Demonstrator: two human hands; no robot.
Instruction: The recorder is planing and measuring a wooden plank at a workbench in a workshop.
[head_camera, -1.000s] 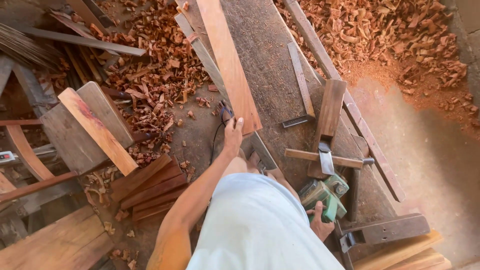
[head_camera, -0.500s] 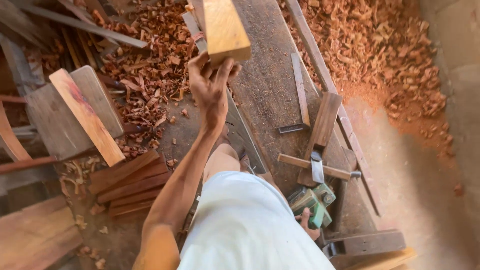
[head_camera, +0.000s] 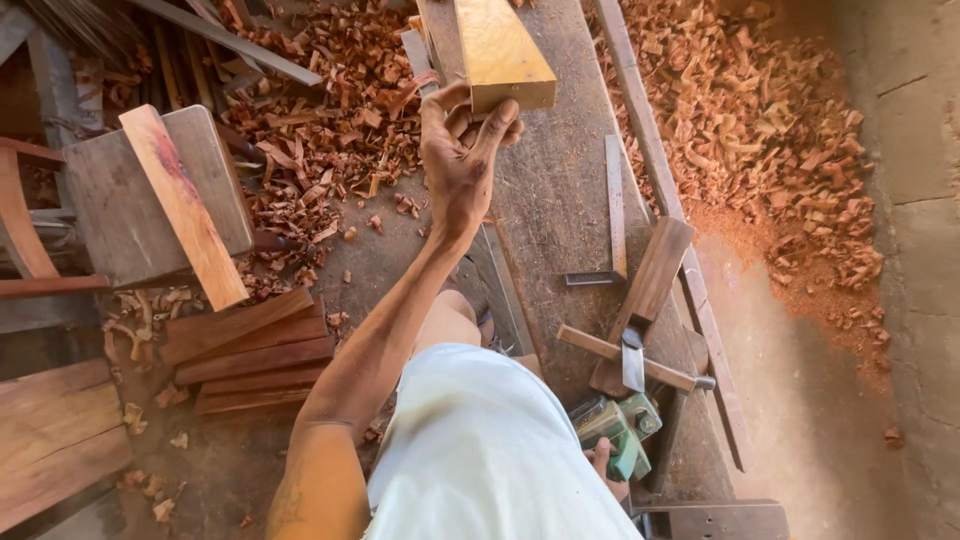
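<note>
My left hand (head_camera: 462, 150) grips the near end of the wooden plank (head_camera: 497, 50), fingers curled under it, lifted above the table (head_camera: 560, 200). My right hand (head_camera: 607, 470) lies beside the green power tool (head_camera: 615, 425), near the wooden hand plane (head_camera: 640, 300); its grip I cannot tell.

Wood shavings (head_camera: 770, 130) heaped right; stacked planks (head_camera: 250, 350) left; wooden hand plane (head_camera: 640, 320) on workbench (head_camera: 560, 200).
</note>
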